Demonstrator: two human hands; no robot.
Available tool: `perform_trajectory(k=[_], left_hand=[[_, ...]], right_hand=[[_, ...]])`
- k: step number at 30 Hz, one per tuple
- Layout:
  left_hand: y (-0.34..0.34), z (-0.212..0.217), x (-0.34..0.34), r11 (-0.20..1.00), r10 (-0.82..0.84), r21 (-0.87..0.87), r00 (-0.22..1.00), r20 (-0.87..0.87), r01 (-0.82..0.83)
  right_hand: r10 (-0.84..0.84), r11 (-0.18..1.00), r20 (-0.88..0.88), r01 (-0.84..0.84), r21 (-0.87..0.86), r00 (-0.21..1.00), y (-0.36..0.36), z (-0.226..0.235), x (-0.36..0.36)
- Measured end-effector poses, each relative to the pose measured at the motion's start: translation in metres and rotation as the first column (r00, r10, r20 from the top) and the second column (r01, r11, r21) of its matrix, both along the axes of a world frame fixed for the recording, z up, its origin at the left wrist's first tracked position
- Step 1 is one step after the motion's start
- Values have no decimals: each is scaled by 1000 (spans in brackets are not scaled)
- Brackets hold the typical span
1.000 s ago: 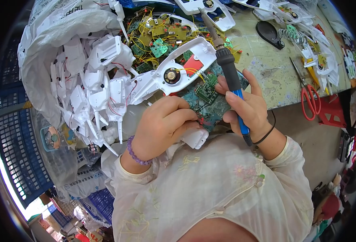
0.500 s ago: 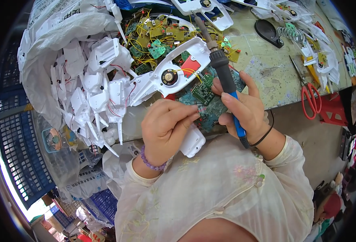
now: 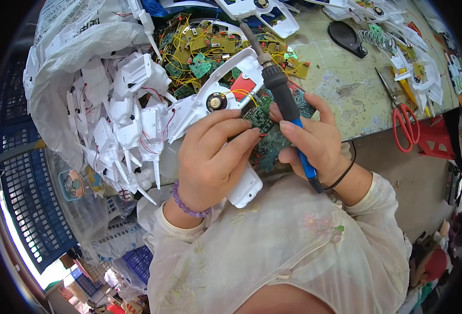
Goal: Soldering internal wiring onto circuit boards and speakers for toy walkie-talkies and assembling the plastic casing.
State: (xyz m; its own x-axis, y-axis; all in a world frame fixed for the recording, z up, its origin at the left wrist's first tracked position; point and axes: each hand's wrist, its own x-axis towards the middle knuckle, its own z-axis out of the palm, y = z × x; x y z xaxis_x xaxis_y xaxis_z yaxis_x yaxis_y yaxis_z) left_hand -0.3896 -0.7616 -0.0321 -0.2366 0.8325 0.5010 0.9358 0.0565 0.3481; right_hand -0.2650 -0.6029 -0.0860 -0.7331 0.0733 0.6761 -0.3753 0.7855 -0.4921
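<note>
In my right hand [image 3: 314, 138] is a soldering iron [image 3: 286, 97] with a black grip and blue handle, its metal tip pointing up and away. The thumb and fingers of that hand also come close to a small green circuit board [image 3: 260, 116]. My left hand [image 3: 212, 152] pinches at the board's lower left edge. Something thin and red shows by its fingertips; what they hold is mostly hidden. Yellow wires link the board to a white plastic housing half [image 3: 244, 65] with a round speaker [image 3: 216, 101]. Further dark green boards [image 3: 270, 152] lie beneath my hands.
A sack [image 3: 47, 78] of white housings [image 3: 136, 115] with red wires stands at left. Behind lies a heap of wired boards [image 3: 199, 44]. On the table at right are a black oval cover [image 3: 346, 39], springs [image 3: 377, 40] and red-handled scissors [image 3: 404, 125].
My left hand has moved up and slightly left, from below the small board to its edge. The soldering iron and housing have shifted slightly left.
</note>
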Motion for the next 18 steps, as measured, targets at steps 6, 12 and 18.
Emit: perform_trajectory(k=[6,12,18], left_hand=[[-6,-1,-9,996,-77,-43,997,15,78],[0,-2,-11,994,-105,-7,993,48,106],[2,-6,-16,989,-146,-36,989,11,147]], right_hand=[[6,1000,9,-6,1,1000,3,2,-1],[14,1000,3,-14,2,1000,5,1,-1],[25,1000,4,-25,-2,1000,6,1,-2]])
